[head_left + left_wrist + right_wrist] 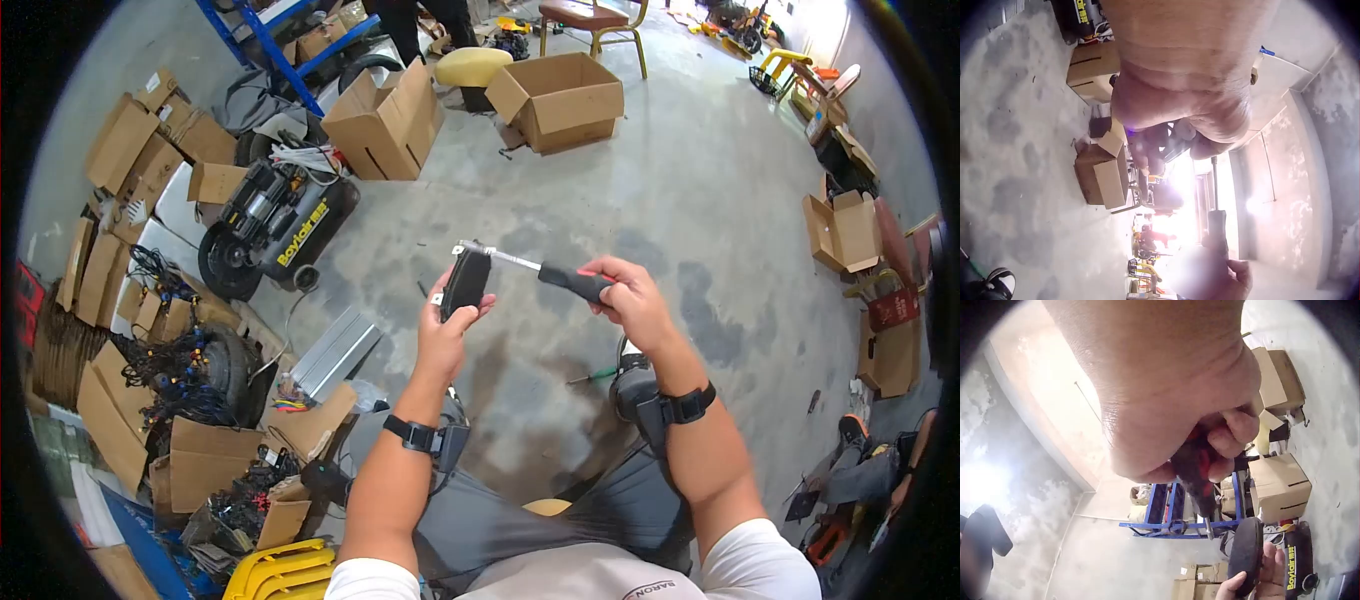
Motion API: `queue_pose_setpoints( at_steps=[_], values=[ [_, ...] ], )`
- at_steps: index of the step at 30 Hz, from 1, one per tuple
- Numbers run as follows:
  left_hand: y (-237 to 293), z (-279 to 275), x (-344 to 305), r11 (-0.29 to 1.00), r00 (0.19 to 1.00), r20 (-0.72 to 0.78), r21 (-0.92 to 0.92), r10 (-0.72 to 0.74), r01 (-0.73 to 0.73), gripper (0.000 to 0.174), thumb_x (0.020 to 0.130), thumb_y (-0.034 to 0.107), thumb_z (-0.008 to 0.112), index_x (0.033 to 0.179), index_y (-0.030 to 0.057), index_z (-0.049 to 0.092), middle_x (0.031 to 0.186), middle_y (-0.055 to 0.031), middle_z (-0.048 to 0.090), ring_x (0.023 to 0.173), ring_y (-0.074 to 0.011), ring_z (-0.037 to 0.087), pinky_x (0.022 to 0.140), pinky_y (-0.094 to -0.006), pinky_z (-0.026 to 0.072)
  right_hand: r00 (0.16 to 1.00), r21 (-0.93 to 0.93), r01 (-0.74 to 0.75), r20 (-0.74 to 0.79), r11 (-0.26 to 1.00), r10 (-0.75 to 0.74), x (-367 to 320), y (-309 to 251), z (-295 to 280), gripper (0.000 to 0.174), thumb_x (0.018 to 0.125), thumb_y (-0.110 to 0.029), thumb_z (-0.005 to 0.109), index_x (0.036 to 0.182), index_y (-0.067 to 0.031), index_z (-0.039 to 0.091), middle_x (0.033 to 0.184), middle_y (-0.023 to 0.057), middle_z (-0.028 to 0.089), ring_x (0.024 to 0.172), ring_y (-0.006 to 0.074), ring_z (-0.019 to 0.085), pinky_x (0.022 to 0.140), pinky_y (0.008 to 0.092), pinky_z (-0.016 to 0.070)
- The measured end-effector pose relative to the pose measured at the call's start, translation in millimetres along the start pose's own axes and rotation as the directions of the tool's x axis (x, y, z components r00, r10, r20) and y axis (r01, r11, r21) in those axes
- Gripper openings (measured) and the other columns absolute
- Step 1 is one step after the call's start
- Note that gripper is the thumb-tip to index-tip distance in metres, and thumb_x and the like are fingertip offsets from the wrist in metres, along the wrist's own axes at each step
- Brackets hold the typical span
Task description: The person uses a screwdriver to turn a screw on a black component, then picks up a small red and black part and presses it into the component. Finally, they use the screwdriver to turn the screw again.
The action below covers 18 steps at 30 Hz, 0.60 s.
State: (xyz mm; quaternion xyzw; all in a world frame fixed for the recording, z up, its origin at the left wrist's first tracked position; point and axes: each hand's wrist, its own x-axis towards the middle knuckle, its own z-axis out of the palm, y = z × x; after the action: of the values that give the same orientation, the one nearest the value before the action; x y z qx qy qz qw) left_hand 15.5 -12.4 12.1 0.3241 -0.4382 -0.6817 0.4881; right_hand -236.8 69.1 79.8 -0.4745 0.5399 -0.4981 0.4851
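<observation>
My left hand [445,332] grips the black oblong part [466,284], thumb and fingers curled round it; my right hand [630,298] is closed round the black-and-red-handled, silver-shafted driver [572,282], its tip at the part's far end. I'd judge work there under way; how much is done or left, I can't tell. Left of the part sits a black yellow-lettered compressor [290,225]; beyond it, an open brown cardboard box [572,103]. Nothing blocks the driver's reach.
</observation>
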Motion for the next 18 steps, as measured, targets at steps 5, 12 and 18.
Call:
queue_pose_setpoints(
  at_steps=[5,12,18],
  values=[
    [6,-4,3,0.994,0.998,-0.018,0.092,0.055,-0.053,0.076,0.075,-0.01,0.048,0.148,0.0026,0.032,0.126,-0.018,0.056,0.102,-0.0301,0.066,0.094,-0.0425,0.0542,1.0,-0.207,0.03,-0.001,0.978,-0.031,-2,3,0,0.023,0.085,-0.021,0.064,0.093,0.0013,0.067,0.075,0.0025,0.062,0.071,0.0104,0.054,0.066,0.0273,0.0441],
    [6,-12,-4,0.982,0.994,-0.003,0.155,0.111,-0.109,0.073,0.076,-0.011,0.051,0.146,0.0021,0.037,0.126,-0.0164,0.057,0.102,-0.026,0.065,0.093,-0.0418,0.0544,0.999,-0.257,0.02,0.041,0.966,-0.01,-1,5,7,0.027,0.085,-0.024,0.067,0.093,0.0022,0.067,0.079,0.0087,0.065,0.079,0.0161,0.059,0.08,0.0321,0.0489],
    [9,-11,-10,0.981,0.992,-0.055,0.165,0.109,-0.099,0.06,0.086,-0.005,0.054,0.144,0.002,0.039,0.119,-0.0159,0.06,0.097,-0.0233,0.066,0.091,-0.0389,0.0558,0.999,-0.292,0.022,0.054,0.956,-0.007,1,5,15,0.027,0.084,-0.024,0.067,0.093,0.0022,0.067,0.081,0.0107,0.066,0.082,0.0191,0.062,0.085,0.034,0.0493]
  ],
)
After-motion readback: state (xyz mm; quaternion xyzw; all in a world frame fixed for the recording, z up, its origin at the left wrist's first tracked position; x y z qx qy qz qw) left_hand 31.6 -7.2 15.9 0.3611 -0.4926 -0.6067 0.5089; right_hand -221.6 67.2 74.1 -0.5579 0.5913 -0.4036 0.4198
